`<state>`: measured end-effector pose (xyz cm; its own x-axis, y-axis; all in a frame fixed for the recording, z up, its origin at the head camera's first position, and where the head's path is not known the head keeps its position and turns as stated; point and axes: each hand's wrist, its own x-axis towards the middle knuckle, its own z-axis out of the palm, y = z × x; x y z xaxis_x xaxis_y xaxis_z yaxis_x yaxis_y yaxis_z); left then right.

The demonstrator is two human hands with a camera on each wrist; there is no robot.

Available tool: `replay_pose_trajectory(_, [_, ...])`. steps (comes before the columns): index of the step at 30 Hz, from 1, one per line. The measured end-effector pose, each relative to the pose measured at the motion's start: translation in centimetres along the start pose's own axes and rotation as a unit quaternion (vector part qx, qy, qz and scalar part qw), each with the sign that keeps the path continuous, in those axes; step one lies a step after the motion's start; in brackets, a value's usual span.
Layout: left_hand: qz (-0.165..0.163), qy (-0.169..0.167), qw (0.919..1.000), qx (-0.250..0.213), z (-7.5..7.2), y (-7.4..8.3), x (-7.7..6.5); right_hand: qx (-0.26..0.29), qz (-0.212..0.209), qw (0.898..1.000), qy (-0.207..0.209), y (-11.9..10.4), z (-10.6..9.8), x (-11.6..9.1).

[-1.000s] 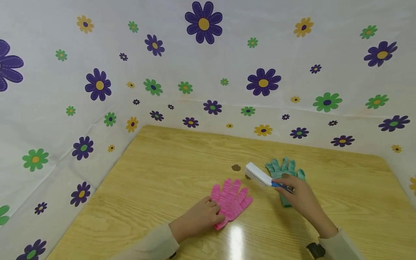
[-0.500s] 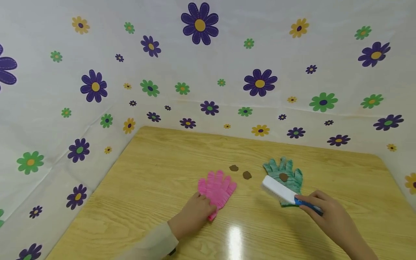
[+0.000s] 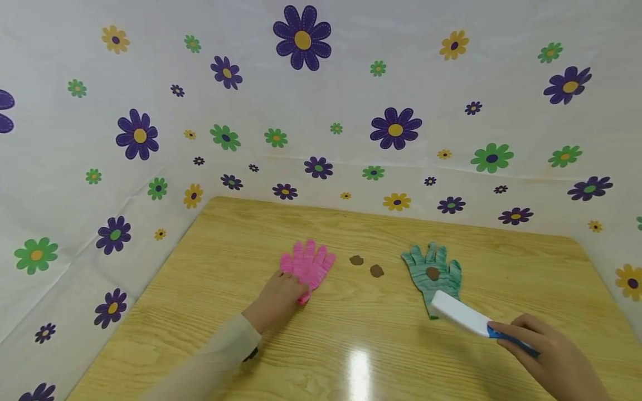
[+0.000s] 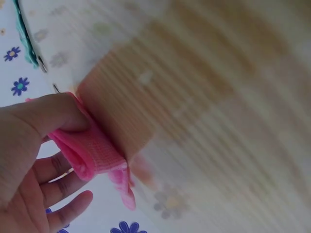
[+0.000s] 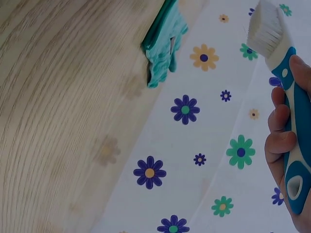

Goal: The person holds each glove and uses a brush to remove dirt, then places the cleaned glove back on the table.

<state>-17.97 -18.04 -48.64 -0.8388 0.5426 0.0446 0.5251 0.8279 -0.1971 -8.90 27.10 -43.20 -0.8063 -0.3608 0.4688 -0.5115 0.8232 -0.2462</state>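
Observation:
My left hand (image 3: 281, 295) pinches the cuff of a pink knitted glove (image 3: 308, 267), thumb on one side of the cuff in the left wrist view. The glove's fingers point away, toward the back of the table. In my right hand (image 3: 554, 351) is a white brush (image 3: 461, 314) with a blue handle, gripped by that handle; its pale bristles (image 5: 265, 31) show in the right wrist view. The brush head is held above the table, just in front of a green glove (image 3: 436, 284). On that glove's palm lies a brown patch (image 3: 432, 273).
Between the gloves, two brown patches (image 3: 356, 260) lie on the wooden table (image 3: 376, 345). A white sheet (image 3: 346, 94) printed with flowers rises along the back and left edges.
The pink glove has moved left and back with my left hand. My right hand has drawn the brush back toward the front right, from beside the brown patches to in front of the green glove.

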Motion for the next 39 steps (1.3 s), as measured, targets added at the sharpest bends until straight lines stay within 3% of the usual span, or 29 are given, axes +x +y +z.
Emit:
replay_pose_trajectory(5, [-0.003,-0.028,0.9996,-0.006,-0.2,-0.7,0.4,-0.007,0.012,1.0,-0.001,0.5,-0.4,-0.2])
replay_pose_trajectory(12, [0.025,-0.015,0.9995,-0.008,-0.4,-1.1,0.6,-0.019,0.036,0.999,-0.013,0.4,-0.6,-0.3])
replay_pose_trajectory(17, [0.037,-0.037,0.9985,-0.016,-0.9,-1.4,0.6,-0.021,0.042,0.999,-0.019,0.5,-0.7,-0.3])
replay_pose_trajectory(22, [0.048,-0.053,0.9974,-0.013,-1.4,-0.7,1.0,-0.033,0.044,0.998,-0.017,1.0,-1.1,-0.7])
replay_pose_trajectory(25, [0.067,-0.041,0.9968,-0.018,-2.1,0.9,1.5,-0.038,0.042,0.998,-0.005,1.4,-1.6,-1.0])
replay_pose_trajectory(30, [0.119,-0.006,0.9928,-0.016,-4.4,5.1,3.4,-0.024,0.028,0.999,0.028,2.7,-2.5,-1.3])
replay_pose_trajectory(34, [0.166,0.024,0.9858,0.014,-5.7,9.0,6.2,0.002,0.014,0.998,0.068,3.7,-3.2,-1.4])
replay_pose_trajectory(39, [0.208,0.041,0.9763,0.042,-5.3,13.9,10.6,0.016,0.021,0.994,0.107,3.9,-3.8,-1.4])
